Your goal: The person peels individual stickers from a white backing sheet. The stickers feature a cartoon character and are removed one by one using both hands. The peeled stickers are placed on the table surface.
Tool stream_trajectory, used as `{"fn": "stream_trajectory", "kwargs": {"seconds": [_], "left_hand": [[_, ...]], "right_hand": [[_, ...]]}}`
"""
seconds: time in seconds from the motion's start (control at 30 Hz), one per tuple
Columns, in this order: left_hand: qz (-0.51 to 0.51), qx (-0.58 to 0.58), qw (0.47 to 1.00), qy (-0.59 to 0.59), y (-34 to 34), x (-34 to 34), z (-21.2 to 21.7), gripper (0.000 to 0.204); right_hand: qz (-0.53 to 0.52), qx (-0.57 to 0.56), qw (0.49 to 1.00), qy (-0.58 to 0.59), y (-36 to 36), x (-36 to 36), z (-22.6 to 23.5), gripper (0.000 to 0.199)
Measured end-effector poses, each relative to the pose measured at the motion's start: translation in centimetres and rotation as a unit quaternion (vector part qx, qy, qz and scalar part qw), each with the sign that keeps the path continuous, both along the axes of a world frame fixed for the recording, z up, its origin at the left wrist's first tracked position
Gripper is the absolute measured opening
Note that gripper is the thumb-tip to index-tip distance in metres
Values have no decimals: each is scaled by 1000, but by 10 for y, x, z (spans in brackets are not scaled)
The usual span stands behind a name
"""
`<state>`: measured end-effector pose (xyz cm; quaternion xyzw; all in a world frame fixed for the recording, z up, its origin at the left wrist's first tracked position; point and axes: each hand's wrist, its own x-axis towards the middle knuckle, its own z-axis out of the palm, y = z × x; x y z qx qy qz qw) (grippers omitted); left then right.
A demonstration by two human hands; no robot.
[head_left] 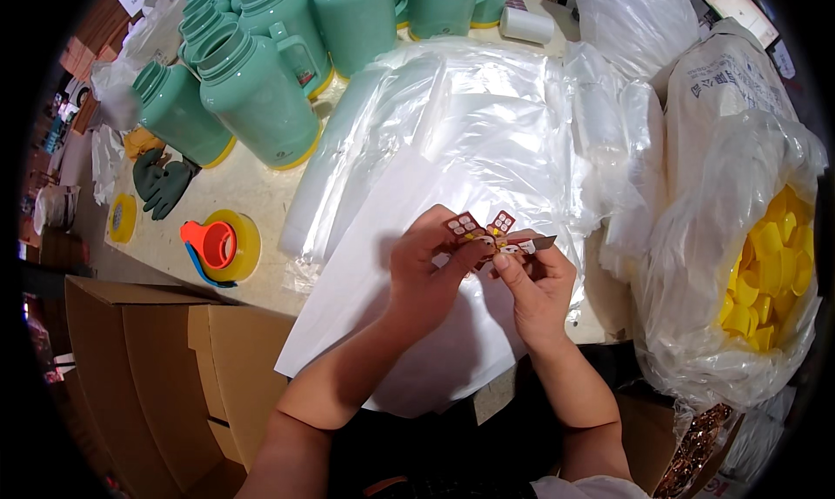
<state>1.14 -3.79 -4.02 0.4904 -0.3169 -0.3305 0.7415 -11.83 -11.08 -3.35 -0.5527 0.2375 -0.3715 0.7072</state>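
Between my hands is a small bunch of dark red printed tags (465, 226) with white squares and bits of yellow. My left hand (430, 264) pinches the bunch from the left, fingers closed. From the other side my right hand (537, 286) grips it between thumb and fingers, and a dark pointed corner sticks out past its fingertips. How the pieces join is hidden by the fingers. Below both hands lies a white paper sheet (348, 312), partly over a stack of clear plastic bags (496, 108).
Several green jugs (261, 108) with yellow bases stand at the far left. Nearer are a dark glove (163, 182), a yellow tape roll (248, 247) and a red ring-shaped piece (209, 244). A cardboard box (156, 360) sits lower left; a plastic sack of yellow parts (770, 264) is at right.
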Motion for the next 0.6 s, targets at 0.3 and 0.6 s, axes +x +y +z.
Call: {"fn": "stream_trajectory", "kwargs": {"seconds": [0.3, 0.6], "left_hand": [[-205, 80, 892, 394, 3, 19, -7, 15], [-1, -67, 997, -27, -7, -2, -23, 19]], "right_hand": [[44, -128, 991, 23, -17, -3, -4, 13], [19, 171, 979, -107, -5, 4, -13, 35]]}}
